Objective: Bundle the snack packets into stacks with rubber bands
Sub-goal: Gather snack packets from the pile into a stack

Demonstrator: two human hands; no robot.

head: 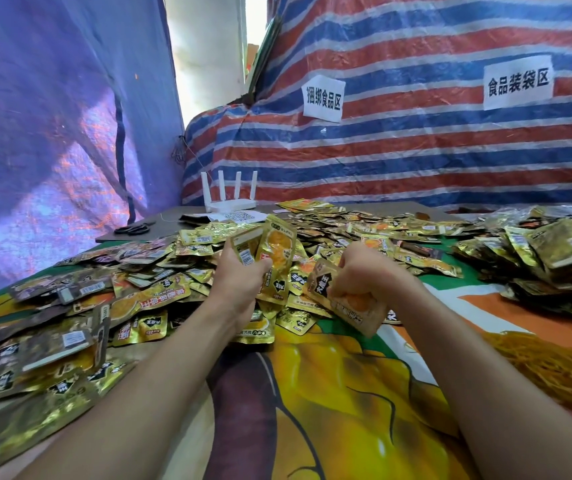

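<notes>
A big heap of gold and brown snack packets covers the table in front of me. My left hand grips a few gold packets held upright above the heap. To its right, my right hand holds a single packet tilted toward me, fingers curled round its top edge. A mound of yellow-orange rubber bands lies at the right, beside my right forearm.
More packets spread at the left and in a pile at the far right. A white router and black scissors sit on a grey board at the back. Striped tarpaulin walls with paper signs close in behind. A printed cloth covers the table.
</notes>
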